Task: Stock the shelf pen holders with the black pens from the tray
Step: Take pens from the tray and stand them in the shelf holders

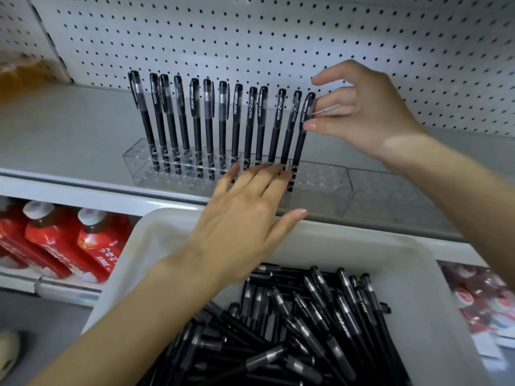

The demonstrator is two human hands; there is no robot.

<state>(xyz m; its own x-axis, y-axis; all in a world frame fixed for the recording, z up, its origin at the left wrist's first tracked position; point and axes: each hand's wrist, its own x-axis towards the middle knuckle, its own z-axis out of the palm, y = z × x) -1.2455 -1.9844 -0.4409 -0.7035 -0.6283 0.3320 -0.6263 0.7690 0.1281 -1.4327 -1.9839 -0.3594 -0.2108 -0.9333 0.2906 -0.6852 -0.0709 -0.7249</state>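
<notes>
A tray (390, 246) of black pens (320, 324) is seen nearest, the clear holder (320, 186) is touched by the straight-fingered left hand (245, 218), and the rightmost standing pen (299, 140) is pinched by the right hand (370, 112).

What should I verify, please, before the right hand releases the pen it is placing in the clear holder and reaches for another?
1. Seating: the rightmost black capped pen stands in a hole of the clear plastic pen holder: ok.
2. Depth: whether it is pushed fully down: cannot tell.
3. Grip: the right hand pinches that pen by its cap: ok.
4. Steadying: the left hand rests with straight fingers on the holder's front: ok.
5. Room: free holes lie to the right of that pen: ok.
6. Supply: many loose black pens lie in the white plastic tray: ok.
</notes>
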